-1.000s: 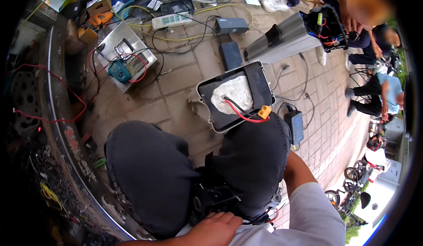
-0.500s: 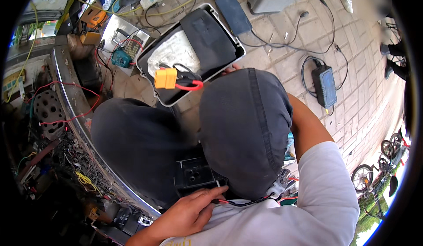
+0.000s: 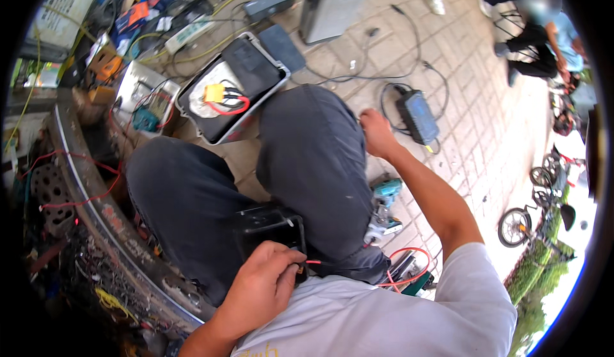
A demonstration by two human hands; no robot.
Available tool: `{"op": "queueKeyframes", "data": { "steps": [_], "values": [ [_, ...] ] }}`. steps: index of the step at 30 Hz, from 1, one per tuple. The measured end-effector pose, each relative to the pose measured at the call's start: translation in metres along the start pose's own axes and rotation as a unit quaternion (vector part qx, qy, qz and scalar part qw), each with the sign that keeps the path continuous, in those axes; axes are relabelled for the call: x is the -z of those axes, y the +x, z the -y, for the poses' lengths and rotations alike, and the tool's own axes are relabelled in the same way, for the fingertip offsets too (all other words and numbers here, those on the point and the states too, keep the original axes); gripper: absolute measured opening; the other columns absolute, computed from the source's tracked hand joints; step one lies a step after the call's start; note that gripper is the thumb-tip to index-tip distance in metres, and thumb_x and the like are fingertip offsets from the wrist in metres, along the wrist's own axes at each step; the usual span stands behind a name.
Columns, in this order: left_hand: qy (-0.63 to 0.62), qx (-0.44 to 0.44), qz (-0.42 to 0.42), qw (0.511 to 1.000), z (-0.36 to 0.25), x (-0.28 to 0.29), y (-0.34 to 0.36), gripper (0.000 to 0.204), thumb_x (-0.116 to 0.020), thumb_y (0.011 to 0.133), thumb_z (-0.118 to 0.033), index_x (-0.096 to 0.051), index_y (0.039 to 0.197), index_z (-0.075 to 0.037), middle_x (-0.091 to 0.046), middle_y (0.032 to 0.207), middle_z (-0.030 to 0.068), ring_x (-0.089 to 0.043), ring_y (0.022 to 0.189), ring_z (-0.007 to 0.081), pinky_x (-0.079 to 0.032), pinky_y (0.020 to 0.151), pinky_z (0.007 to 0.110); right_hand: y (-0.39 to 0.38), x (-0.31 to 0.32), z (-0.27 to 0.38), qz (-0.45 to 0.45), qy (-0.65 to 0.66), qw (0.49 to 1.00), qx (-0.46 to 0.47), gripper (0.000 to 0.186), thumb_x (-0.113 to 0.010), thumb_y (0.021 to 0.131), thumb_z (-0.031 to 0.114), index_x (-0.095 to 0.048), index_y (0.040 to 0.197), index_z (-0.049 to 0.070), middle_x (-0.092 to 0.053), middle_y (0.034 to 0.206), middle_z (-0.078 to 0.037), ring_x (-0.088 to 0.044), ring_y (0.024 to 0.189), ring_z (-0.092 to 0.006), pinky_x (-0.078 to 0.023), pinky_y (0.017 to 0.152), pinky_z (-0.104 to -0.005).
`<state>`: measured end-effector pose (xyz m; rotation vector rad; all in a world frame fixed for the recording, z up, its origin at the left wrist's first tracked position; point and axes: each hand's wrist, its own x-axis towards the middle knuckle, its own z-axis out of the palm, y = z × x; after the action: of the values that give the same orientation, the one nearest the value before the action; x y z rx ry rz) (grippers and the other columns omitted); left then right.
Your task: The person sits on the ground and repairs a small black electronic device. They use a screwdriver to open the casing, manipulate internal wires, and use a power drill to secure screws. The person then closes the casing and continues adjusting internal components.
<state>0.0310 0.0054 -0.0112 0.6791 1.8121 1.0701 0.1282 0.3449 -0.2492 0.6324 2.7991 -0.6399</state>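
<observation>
My left hand (image 3: 261, 288) is closed in a pinch over the black plastic box (image 3: 265, 229) in my lap. A short red wire (image 3: 313, 262) sticks out at its fingertips, and the small dark piece between them is mostly covered. Beyond the outer side of my right knee hangs my right hand (image 3: 378, 133), its fingers curled with nothing visible in them. In front of my knees stands an open black case (image 3: 252, 69) with a grey rim. A yellow connector (image 3: 214, 93) with red and black wires lies on the white piece inside it.
A teal power tool (image 3: 387, 191) stands by my right thigh. Farther right lies a black charger brick (image 3: 417, 117) with cables. A metal rail (image 3: 96, 191) curves along my left. Ahead are a metal box (image 3: 144, 85), a power strip (image 3: 188, 34) and a grey bin (image 3: 336, 5).
My right hand has moved from the case's side to the outside of my right knee. My left hand has shifted slightly left and now pinches. The view has turned toward the right.
</observation>
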Motion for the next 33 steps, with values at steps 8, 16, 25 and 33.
{"op": "queueKeyframes", "data": {
  "steps": [8,16,25,33],
  "values": [
    [0.098,-0.08,-0.012,0.992,0.017,-0.017,0.005,0.014,-0.068,0.082,0.004,-0.061,0.095,0.002,-0.06,0.087,0.0121,-0.062,0.073,0.0229,-0.051,0.065,0.032,-0.224,0.107,0.048,-0.117,0.726,0.655,-0.173,0.026,-0.069,0.083,0.021,-0.061,0.095,0.0,-0.058,0.094,-0.016,-0.058,0.084,-0.0239,-0.049,0.076,-0.0374],
    [0.091,-0.143,-0.057,0.984,0.028,-0.028,-0.001,0.018,-0.068,0.08,0.005,-0.063,0.096,0.0,-0.063,0.09,0.015,-0.064,0.074,0.0298,-0.051,0.063,0.035,-0.277,0.12,0.196,0.129,0.42,0.896,-0.07,0.033,-0.059,0.08,0.004,-0.06,0.112,-0.007,-0.05,0.129,-0.026,-0.053,0.117,-0.0377,-0.043,0.101,-0.0404],
    [-0.014,-0.134,-0.083,0.987,0.033,-0.03,-0.012,0.033,-0.063,0.081,0.01,-0.063,0.112,0.0,-0.062,0.09,0.0124,-0.064,0.076,0.0219,-0.052,0.067,0.031,-0.264,0.111,0.22,0.147,0.339,0.928,-0.038,0.041,-0.058,0.083,0.012,-0.057,0.117,-0.009,-0.046,0.139,-0.026,-0.054,0.119,-0.041,-0.046,0.099,-0.0414],
    [-0.091,-0.122,-0.079,0.985,0.039,-0.031,-0.014,0.034,-0.062,0.082,0.01,-0.061,0.116,0.003,-0.063,0.09,0.0133,-0.065,0.078,0.0207,-0.053,0.073,0.029,-0.261,0.11,0.227,0.157,0.341,0.925,-0.052,0.045,-0.059,0.085,0.014,-0.054,0.123,-0.01,-0.045,0.14,-0.027,-0.055,0.119,-0.0409,-0.046,0.099,-0.0414]
  ]
}}
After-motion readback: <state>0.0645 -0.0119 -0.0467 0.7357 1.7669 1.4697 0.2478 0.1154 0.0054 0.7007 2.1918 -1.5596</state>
